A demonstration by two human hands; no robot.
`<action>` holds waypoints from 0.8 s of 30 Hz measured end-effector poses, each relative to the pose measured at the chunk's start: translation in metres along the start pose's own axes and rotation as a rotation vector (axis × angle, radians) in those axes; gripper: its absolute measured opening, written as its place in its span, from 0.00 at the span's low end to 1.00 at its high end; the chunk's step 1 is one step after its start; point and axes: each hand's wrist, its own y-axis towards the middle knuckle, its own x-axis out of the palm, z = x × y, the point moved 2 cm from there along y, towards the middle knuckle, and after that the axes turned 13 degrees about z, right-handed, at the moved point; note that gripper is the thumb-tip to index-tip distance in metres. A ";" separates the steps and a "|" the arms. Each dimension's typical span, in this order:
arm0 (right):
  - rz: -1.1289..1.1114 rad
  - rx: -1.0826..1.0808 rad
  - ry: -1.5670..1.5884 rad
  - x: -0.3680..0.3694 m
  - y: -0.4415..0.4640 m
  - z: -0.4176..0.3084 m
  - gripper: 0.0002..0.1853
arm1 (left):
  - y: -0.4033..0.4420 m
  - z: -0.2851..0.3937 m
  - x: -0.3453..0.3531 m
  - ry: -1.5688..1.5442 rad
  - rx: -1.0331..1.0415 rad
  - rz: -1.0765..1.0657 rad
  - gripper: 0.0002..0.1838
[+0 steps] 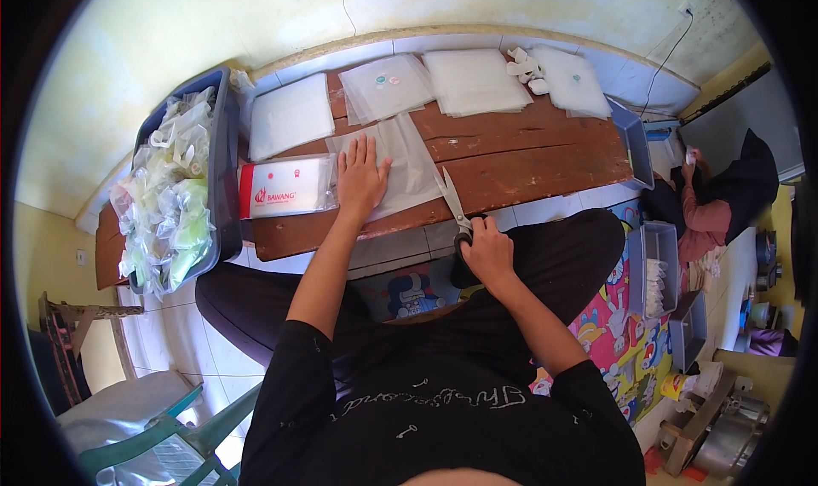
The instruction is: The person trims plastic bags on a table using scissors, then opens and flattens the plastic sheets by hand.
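My left hand [361,178] lies flat with its fingers stretched out on a clear plastic bag [409,164] on the low wooden table. Just left of it is a pack of plastic bags [288,186] with a red edge and the word BAWANG. My right hand [487,252] is wrapped round the black handles of a pair of scissors [454,203]. The blades are slightly apart and point up toward the table, close to the right side of the clear bag.
Stacks of clear plastic bags [475,80] line the far side of the wooden table [520,158]. A dark crate [227,162] heaped with filled plastic bags stands at the left. Another person [707,205] sits at the right near grey trays [660,269]. A green chair [162,439] is at lower left.
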 end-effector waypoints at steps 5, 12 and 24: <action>0.008 -0.006 -0.007 0.001 0.009 -0.004 0.20 | 0.000 -0.001 0.001 0.000 0.004 0.008 0.36; 0.006 -0.018 -0.010 0.005 0.007 0.000 0.20 | 0.000 -0.002 0.002 -0.004 0.006 0.020 0.36; 0.008 -0.030 0.010 0.003 0.014 -0.007 0.19 | 0.000 0.000 -0.001 -0.015 -0.003 0.013 0.36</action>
